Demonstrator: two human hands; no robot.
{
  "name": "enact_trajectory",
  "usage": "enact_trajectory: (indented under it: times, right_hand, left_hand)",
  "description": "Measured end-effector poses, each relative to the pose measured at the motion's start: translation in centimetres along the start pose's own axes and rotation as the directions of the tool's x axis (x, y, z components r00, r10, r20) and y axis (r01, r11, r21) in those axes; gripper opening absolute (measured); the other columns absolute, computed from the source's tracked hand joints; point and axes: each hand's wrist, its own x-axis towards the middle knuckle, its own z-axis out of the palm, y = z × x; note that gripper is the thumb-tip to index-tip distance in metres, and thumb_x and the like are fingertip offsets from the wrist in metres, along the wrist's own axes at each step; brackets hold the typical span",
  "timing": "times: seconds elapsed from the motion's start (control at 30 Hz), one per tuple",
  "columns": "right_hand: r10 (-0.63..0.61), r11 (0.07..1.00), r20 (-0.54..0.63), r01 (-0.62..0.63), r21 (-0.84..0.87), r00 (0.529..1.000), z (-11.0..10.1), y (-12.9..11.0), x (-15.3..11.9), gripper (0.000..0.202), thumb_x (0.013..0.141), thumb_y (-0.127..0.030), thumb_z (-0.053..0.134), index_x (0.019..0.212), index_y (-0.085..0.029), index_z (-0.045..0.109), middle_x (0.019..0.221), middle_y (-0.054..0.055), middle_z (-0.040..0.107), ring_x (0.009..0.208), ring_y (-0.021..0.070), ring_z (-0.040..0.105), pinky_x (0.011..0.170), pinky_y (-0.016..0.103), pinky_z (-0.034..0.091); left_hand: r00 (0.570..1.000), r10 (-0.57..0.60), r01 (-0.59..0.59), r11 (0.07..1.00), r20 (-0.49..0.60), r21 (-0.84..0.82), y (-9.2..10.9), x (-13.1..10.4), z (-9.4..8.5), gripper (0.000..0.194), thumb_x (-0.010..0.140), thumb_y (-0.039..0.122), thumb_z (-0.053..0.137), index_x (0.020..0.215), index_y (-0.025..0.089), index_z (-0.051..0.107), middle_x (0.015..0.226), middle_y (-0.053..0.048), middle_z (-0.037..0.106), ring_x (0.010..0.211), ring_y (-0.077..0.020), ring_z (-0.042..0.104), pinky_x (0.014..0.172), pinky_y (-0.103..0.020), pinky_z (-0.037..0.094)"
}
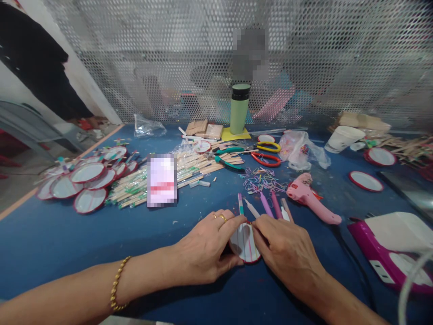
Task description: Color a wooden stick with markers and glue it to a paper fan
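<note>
A small round white disc (pixel 246 243) with a red rim and thin coloured lines across it lies near the table's front edge. My left hand (pixel 211 246) grips its left side, thumb at the lower edge and fingers at the top. On the right, my right hand (pixel 287 246) has its fingers bent against the disc's upper right rim. A striped purple and teal stick (pixel 241 204) rises just above the disc. Several pens (pixel 266 205) lie beyond my right hand, beside a heap of coloured strings (pixel 262 180).
A pink glue gun (pixel 314 201) and a magenta power unit (pixel 379 257) are on the right. Pliers (pixel 230 158), scissors (pixel 265 159) and a green bottle (pixel 239 110) stand or lie farther back. Bundled sticks (pixel 135 187) and piled discs (pixel 88 173) occupy the left. A person (pixel 34 58) stands beyond.
</note>
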Motion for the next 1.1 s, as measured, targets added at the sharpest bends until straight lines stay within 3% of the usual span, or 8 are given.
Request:
enact_trajectory:
  times: [1.1]
  right_hand:
    - [-0.008,1.0,0.014,0.008,0.01,1.0,-0.11,0.01,0.02,0.04,0.1,-0.013,0.042,0.064,-0.021,0.055,0.054,-0.002,0.059,0.047,0.0122,0.051,0.055,0.03,0.026]
  left_hand:
    - [1.0,0.007,-0.007,1.0,-0.006,-0.005,-0.17,-0.03,0.15,0.059,0.088,0.03,0.064,0.14,0.014,0.04,0.119,-0.018,0.061,0.109,-0.029,0.06,0.094,-0.048,0.053]
